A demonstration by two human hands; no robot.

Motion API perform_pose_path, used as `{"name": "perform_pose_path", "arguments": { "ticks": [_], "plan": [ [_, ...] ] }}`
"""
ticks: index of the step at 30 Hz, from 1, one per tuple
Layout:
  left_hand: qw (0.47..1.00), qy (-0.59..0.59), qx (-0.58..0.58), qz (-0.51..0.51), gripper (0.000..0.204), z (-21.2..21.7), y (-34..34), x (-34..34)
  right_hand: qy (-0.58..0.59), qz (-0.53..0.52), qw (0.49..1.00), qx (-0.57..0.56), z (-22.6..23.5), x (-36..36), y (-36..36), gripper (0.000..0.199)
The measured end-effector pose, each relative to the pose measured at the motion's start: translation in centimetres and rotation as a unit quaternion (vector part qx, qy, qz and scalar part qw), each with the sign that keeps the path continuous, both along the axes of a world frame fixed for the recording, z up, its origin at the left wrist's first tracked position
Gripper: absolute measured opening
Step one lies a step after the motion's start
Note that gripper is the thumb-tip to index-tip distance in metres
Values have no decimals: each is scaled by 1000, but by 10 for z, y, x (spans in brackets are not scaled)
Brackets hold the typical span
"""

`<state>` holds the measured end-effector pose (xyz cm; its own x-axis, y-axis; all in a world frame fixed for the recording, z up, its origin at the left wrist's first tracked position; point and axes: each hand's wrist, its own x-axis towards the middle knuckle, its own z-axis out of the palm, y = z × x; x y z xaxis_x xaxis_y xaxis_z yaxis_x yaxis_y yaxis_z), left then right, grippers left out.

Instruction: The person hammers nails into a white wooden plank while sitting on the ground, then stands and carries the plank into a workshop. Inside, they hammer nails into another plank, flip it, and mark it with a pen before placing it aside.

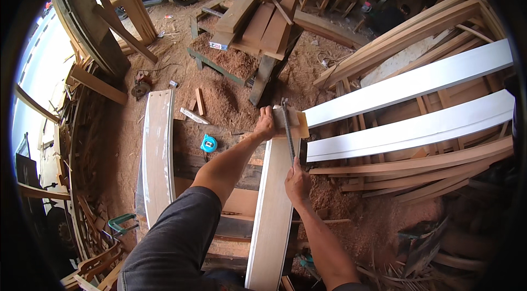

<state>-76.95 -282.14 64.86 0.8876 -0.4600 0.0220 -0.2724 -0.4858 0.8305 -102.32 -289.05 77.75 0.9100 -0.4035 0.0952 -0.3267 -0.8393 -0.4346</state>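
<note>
A pale plank (273, 203) with white edges runs away from me along the middle of the workbench. At its far end lies a small brown wood block (295, 119), over a yellowish piece (303, 125). My left hand (265, 122) grips the block's left side with bent fingers. My right hand (298, 184) is closed round the near end of a long, narrow, dark metal tool (290, 134). This tool lies across the top of the block; its exact kind I cannot make out.
Another pale plank (159, 148) lies to the left, with a blue tape measure (208, 143) between the planks. Two white boards (411, 126) rest on stacked timber at right. Ahead, a low sawdust-covered stand (228, 63) bears boards. A circular saw (141, 85) sits on the floor.
</note>
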Motion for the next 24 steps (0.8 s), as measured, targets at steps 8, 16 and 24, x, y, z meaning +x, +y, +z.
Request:
{"name": "perform_pose_path", "arguments": {
  "ticks": [8,16,24],
  "plan": [
    [999,-25,40,-26,118,6,9,4,37,-25,999,25,-12,-1,23,52],
    [999,-6,-36,0,87,44,0,52,35,-38,999,0,-17,1,31,54],
    [993,-79,-38,82,14,30,-66,38,37,-54,997,-33,-46,-10,36,59]
  ]
}}
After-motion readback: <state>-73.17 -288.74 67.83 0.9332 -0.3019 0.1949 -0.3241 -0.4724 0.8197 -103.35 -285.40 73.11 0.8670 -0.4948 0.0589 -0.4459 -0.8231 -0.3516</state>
